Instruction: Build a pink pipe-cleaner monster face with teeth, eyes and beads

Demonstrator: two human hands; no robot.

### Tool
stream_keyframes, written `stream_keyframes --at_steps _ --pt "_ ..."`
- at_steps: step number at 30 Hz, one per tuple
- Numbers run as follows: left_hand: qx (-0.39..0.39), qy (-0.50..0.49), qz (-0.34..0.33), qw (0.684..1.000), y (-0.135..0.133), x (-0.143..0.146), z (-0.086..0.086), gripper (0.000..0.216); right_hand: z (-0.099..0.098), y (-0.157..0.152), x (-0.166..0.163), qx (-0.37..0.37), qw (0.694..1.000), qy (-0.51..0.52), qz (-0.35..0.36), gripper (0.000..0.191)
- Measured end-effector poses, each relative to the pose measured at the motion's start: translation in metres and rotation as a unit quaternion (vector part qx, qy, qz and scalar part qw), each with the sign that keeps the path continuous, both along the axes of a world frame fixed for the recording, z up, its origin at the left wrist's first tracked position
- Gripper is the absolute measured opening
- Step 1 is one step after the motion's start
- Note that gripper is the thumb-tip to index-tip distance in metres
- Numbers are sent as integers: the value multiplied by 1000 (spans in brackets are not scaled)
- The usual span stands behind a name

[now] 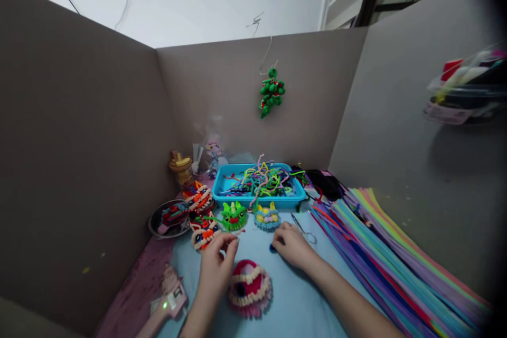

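Note:
My left hand is raised above the cloth with thumb and forefinger pinched together; anything between them is too small to make out. Low over the cloth, my right hand has its fingertips closed on a small dark blue round piece. Between and in front of my hands lies a pink and red fuzzy pipe-cleaner head with cream trim and one dark blue round eye. Beyond the hands sit a green pipe-cleaner head and a light blue one with yellow ears.
A blue tray holds tangled pipe cleaners. Scissors lie right of my hand, beside long bundles of coloured pipe cleaners. At left are orange heads, a round bowl and a pink glue gun with a green light. Grey panels surround the table.

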State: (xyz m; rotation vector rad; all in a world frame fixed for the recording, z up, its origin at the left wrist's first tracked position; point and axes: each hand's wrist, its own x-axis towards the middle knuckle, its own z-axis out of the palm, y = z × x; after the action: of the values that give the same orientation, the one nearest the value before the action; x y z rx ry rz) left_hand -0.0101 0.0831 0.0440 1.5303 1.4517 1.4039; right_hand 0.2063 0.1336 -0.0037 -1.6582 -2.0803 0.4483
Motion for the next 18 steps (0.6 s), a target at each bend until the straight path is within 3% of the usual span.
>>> stream_keyframes --at_steps 3,7,11,14,18 --pt "11 65 -20 998 -2 2 -1 17 2 2 2 12 1000 -2 -21 5" --pt "21 100 -11 995 -4 1 -2 15 0 4 7 45 997 68 -15 7" --pt "17 90 44 995 -3 -5 -6 17 9 10 11 77 990 121 -5 24" --pt "4 70 74 995 -2 -9 -12 23 34 27 8 100 986 136 -6 25" --pt "45 69 86 993 -1 -6 -19 36 83 75 -18 135 984 119 18 19"
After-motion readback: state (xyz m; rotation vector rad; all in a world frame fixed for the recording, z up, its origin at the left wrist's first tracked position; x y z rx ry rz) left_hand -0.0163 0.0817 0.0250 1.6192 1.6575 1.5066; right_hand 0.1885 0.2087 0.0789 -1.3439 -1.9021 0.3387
